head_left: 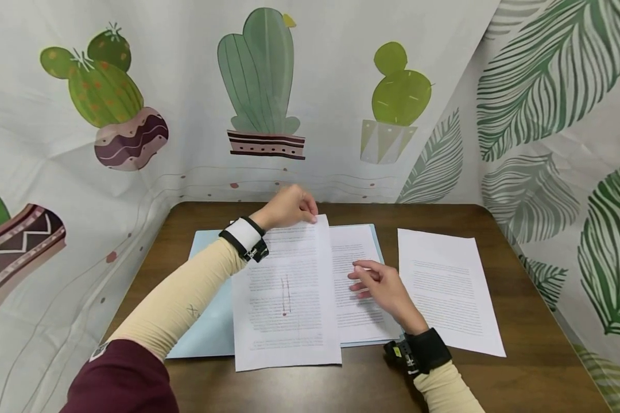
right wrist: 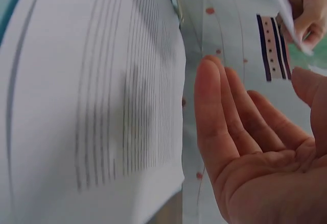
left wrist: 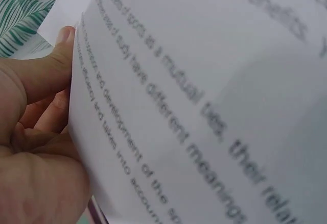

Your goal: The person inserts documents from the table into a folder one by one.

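Note:
At its top right corner, my left hand point(head_left: 289, 205) pinches a printed sheet point(head_left: 302, 258), which hangs raised over the folder. Red pen lines show through or on this sheet. The left wrist view has the thumb point(left wrist: 64, 55) against the edge of the paper, its print large and close. My right hand point(head_left: 384, 287) hovers above the printed page point(head_left: 353, 238) that lies in the light blue folder point(head_left: 204, 327). Its fingers are loosely extended and hold nothing; in the right wrist view the palm point(right wrist: 260, 168) faces up beside the page.
A single printed sheet point(head_left: 446, 287) lies on the brown table point(head_left: 418, 215) to the right of the folder. Behind the table hangs a white cloth point(head_left: 336, 86) with cactus and leaf prints. Each wrist wears a strapped camera.

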Action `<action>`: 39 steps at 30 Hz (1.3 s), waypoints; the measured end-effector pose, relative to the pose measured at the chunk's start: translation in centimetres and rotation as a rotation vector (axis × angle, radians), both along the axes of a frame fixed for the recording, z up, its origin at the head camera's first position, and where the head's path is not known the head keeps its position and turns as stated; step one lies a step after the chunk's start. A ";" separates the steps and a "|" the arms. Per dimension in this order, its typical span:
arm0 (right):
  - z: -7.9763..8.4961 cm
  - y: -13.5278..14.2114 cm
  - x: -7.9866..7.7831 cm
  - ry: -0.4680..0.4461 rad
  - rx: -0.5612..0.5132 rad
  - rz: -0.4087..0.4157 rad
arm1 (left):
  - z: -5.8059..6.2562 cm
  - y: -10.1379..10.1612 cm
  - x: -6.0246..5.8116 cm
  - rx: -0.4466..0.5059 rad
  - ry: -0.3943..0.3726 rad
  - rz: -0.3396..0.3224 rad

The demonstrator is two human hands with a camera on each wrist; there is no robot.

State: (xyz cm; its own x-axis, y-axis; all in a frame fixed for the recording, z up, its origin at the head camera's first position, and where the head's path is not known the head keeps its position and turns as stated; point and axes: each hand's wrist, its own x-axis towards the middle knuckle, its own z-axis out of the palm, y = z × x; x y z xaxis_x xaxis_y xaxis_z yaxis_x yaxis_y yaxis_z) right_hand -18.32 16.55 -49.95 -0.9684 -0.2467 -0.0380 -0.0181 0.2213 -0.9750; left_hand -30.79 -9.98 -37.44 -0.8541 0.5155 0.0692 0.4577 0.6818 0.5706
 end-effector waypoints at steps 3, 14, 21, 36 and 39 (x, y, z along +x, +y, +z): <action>0.1 -0.7 0.4 -0.016 -0.019 0.081 | -0.7 0.3 0.3 0.004 -0.022 0.003; -0.8 -2.5 1.8 -0.084 -0.012 0.169 | -3.1 0.9 0.7 0.027 -0.065 0.022; -1.0 -2.8 2.1 -0.087 -0.012 0.176 | -4.0 0.9 0.9 0.030 -0.093 0.040; -0.8 -2.1 1.9 -0.062 0.011 0.144 | -4.6 0.5 1.1 0.101 -0.038 0.013; -0.7 -1.2 1.4 -0.059 0.044 0.096 | -4.7 0.1 1.4 0.143 0.029 0.008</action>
